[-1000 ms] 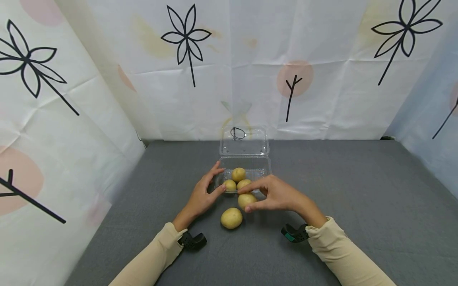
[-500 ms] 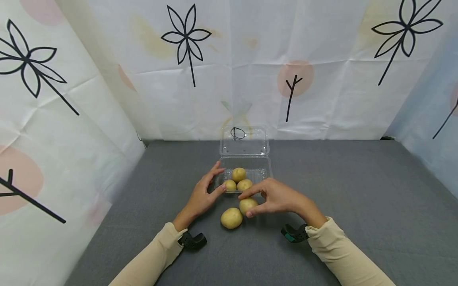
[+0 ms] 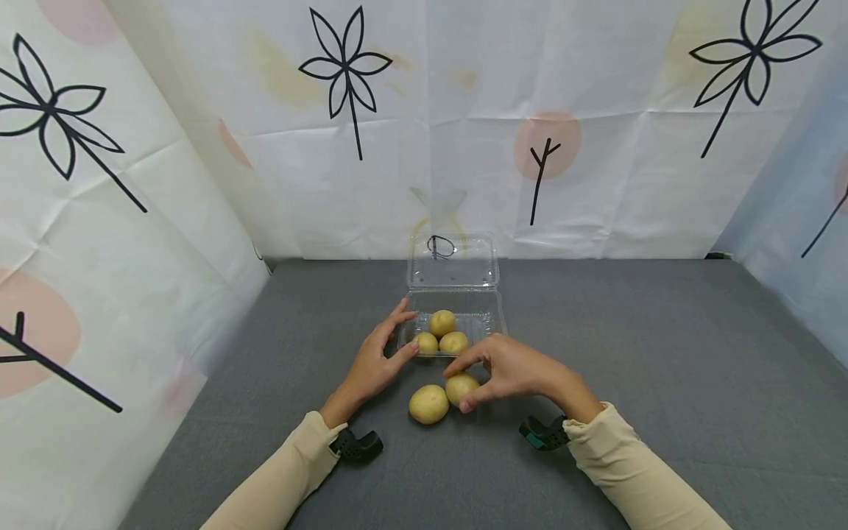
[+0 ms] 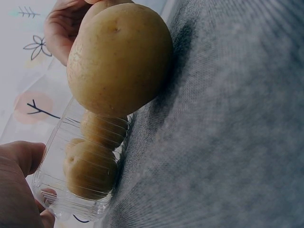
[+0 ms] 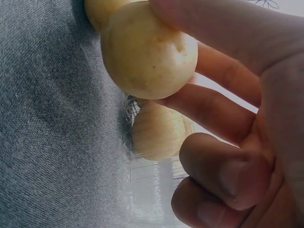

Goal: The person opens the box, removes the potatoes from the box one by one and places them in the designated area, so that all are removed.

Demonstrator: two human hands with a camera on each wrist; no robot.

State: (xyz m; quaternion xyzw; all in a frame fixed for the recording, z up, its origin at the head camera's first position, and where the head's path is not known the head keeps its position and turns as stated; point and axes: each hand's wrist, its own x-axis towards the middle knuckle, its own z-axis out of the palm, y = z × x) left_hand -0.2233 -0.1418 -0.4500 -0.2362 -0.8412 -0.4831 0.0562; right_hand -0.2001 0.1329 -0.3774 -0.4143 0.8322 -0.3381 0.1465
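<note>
A clear plastic container (image 3: 483,322) stands with its hinged lid (image 3: 453,274) raised. Inside are 3 potatoes: a rear potato (image 3: 442,322), a front left potato (image 3: 426,343) and a front right potato (image 3: 453,343). My left hand (image 3: 372,366) holds the container's left front corner, thumb at the near rim (image 4: 45,164) and fingers along the left side. Just in front of the container, my right hand (image 3: 520,370) pinches another potato (image 5: 149,52) between thumb and fingers. Beside it on the cloth lies a larger potato (image 3: 428,404); in the left wrist view the larger one partly covers the held one.
Grey cloth (image 3: 662,368) covers the table. A white printed curtain (image 3: 596,184) hangs behind the container, with another along the left side. A black wrist device (image 3: 358,446) is on my left wrist, and a similar device (image 3: 545,433) on my right.
My right hand has drawn its potato back from the container's front edge, towards me and slightly right, beside the larger potato. My left hand has stayed in place.
</note>
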